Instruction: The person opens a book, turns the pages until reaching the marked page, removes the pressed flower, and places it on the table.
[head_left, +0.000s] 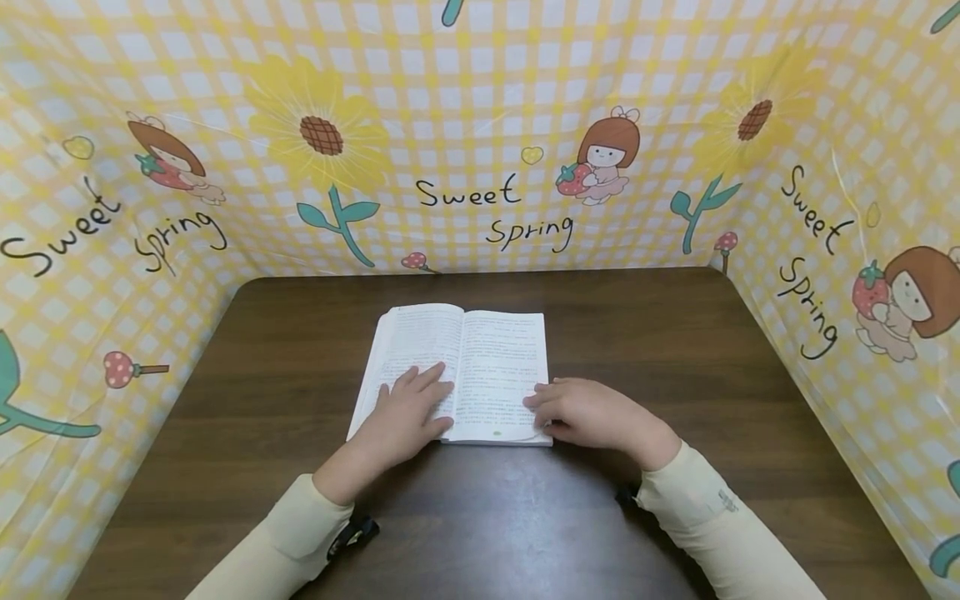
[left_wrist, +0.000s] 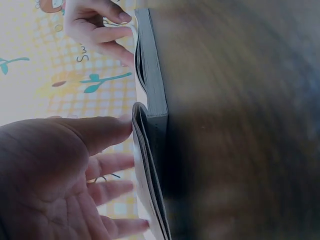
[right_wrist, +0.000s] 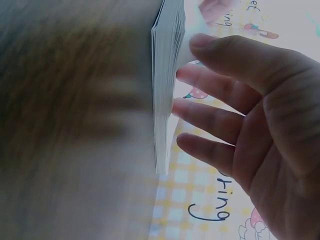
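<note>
On the book [head_left: 498, 358], your left hand [head_left: 408, 414] lies spread, gripping nothing, probably keeping it flat; along the book's right edge, your right hand [head_left: 581, 411] touches without grasping, perhaps steadying it.

Book [head_left: 498, 358]: matt paper. Surface [head_left: 637, 333]: smooth, wood-look, soft sheen. Sheet [head_left: 465, 92]: cloth-like, lightly creased. Sleeves [head_left: 705, 508]: matt cloth.

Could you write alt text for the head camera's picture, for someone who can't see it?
An open book lies on a dark wood-grained table, a person's left hand spread on its left page and right hand touching the outer edge of its right page. Yellow-checked cloth printed with sunflowers, cartoon girls and "Sweet Spring" rises behind and at both sides.
</note>
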